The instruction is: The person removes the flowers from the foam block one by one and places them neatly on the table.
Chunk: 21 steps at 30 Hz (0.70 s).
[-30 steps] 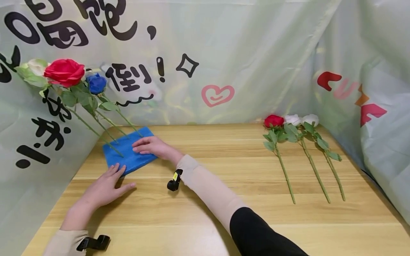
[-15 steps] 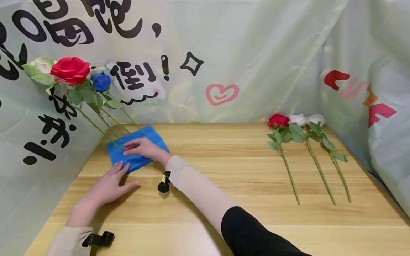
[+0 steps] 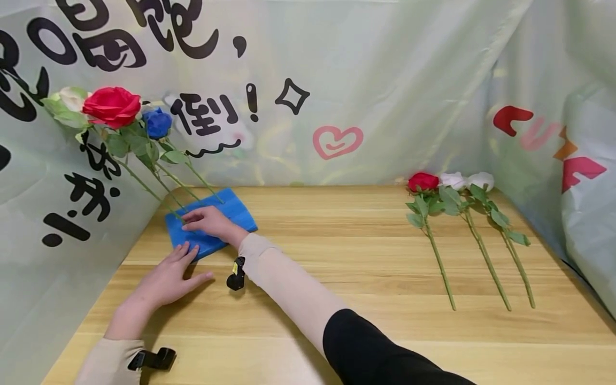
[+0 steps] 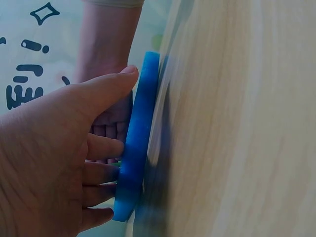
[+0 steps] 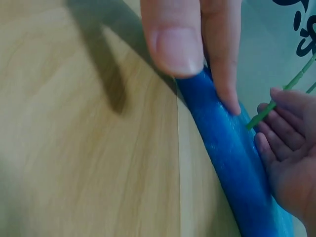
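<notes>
In the head view, several artificial roses stand leaning left in a flat blue block (image 3: 237, 207) at the table's back left. Red (image 3: 112, 107), pale (image 3: 69, 107) and blue (image 3: 157, 123) blooms show at the top. My right hand (image 3: 212, 222) reaches over the block and covers the base of the front stem. From the right wrist, thumb and fingers lie around that green stem (image 5: 260, 117), low on the block. My left hand (image 3: 166, 278) rests with spread fingers on the near edge. Its fingertips touch the block's side (image 4: 136, 143) in the left wrist view, thumb held out straight.
On the right of the wooden table (image 3: 337, 251) lie a red rose (image 3: 423, 182) and two white roses (image 3: 480, 181), blooms toward the back and stems toward the front. Cloth hangings (image 3: 409, 69) with black characters and drawings enclose the table at the back and sides.
My right hand has moved left across the block to the base of the front stem. My left hand stays at the near edge. The whole head view has shifted slightly.
</notes>
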Motion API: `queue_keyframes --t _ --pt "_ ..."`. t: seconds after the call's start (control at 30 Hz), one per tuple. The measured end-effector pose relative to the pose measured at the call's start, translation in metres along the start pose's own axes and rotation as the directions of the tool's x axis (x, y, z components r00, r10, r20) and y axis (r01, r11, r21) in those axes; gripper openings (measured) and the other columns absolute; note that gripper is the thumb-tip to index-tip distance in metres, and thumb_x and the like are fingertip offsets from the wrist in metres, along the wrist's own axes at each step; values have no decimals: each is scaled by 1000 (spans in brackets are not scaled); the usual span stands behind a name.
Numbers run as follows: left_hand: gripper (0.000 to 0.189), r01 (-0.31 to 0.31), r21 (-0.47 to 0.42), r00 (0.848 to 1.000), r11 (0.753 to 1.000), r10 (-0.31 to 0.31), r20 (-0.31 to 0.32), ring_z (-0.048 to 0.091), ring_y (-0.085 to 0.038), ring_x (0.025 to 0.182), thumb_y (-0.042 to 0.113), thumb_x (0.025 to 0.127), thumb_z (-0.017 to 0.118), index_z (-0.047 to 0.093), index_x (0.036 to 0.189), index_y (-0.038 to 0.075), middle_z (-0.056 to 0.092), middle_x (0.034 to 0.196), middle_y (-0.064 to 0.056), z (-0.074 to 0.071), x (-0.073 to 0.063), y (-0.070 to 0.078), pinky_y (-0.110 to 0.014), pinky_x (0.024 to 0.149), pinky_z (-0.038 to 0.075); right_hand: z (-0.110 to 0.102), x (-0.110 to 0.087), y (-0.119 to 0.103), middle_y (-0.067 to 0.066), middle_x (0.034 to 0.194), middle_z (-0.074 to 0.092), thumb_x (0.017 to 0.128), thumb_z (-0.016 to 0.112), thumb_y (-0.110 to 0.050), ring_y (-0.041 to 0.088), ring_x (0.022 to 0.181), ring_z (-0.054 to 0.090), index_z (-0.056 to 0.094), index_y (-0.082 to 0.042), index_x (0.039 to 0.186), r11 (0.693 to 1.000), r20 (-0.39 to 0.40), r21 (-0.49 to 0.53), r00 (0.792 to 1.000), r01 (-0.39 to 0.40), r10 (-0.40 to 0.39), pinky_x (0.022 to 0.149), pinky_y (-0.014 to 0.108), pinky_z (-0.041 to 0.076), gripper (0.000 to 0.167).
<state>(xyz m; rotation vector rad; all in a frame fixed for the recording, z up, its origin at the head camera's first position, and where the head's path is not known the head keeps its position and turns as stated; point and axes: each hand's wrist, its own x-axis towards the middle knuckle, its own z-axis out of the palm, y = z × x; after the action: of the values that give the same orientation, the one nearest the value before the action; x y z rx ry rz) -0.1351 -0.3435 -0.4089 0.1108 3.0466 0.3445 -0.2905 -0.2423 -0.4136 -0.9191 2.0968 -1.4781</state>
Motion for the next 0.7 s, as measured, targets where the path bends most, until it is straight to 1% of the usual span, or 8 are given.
queue_keyframes --t 0.13,0.27,0.37,0.53,0.7 --pt "95 2 -2 1000 1000 -2 4 24 -54 141 67 88 54 35 148 -4 25 153 -36 0 0 0 -69 109 27 4 1 -2 1 111 73 91 70 -20 4 96 64 70 -12 119 999 -40 34 999 -24 25 79 16 50 30" --pt "94 2 -7 1000 1000 -2 1 24 -54 142 66 89 54 35 148 -4 24 154 -35 0 0 0 -69 110 27 5 2 -2 1 109 73 90 70 -19 4 93 64 72 -12 116 998 -58 51 998 -31 34 78 16 50 27" --pt "94 -2 -10 1000 1000 2 -5 24 -54 141 66 88 54 35 148 -4 25 153 -36 -1 0 1 -69 109 27 5 2 -3 2 109 73 90 70 -18 4 92 64 71 -11 116 998 -56 55 998 -27 30 78 16 50 26" --pt "94 -3 -7 1000 1000 3 -6 24 -53 142 67 88 54 36 148 -4 25 154 -35 -3 0 4 -68 109 28 3 1 -2 6 109 73 90 70 -15 7 91 64 70 -8 116 996 -40 90 999 -21 25 77 17 49 27" --pt "94 -1 -6 1000 1000 1 -8 24 -53 142 67 88 54 36 148 -3 25 154 -34 -3 -1 5 -67 110 29 4 -1 -2 6 107 73 90 70 -15 4 87 61 71 -8 114 994 -48 104 999 -20 25 75 16 48 25"
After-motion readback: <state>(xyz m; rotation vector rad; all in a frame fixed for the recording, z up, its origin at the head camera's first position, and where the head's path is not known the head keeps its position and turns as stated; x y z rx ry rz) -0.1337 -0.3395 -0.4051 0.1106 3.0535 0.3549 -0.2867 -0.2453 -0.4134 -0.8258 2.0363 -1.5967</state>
